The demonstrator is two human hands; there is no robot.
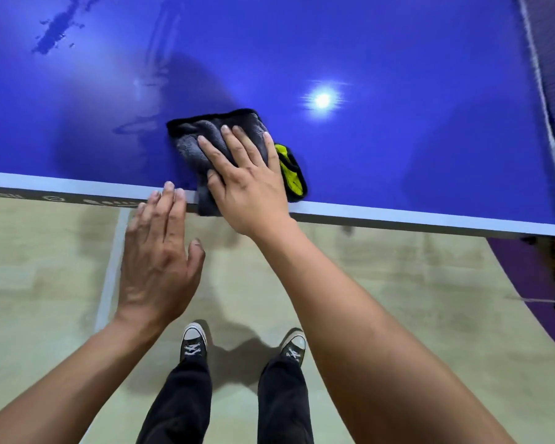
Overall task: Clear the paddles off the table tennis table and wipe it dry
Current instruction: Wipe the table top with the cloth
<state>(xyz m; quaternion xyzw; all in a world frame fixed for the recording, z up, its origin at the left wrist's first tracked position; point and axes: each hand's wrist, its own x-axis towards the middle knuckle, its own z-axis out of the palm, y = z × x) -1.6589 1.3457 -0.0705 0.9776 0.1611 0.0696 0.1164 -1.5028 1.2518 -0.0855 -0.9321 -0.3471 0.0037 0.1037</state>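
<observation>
The blue table tennis table (382, 139) fills the upper half of the head view, its white near edge running across the middle. A grey cloth (193, 136) with a yellow-green underside lies folded at that edge, one corner hanging over it. My right hand (247, 177) presses flat on the cloth, fingers spread. My left hand (161, 251) is open just below the table edge, its fingertips touching the white line left of the cloth. Water streaks (141, 123) show left of the cloth and a puddle (55, 30) sits at the far left. No paddles are in view.
The net (539, 91) runs along the right side of the table. Below the edge is a pale wooden floor (45, 267) with a white line and a purple area at the right. My legs and dark sneakers stand near the table.
</observation>
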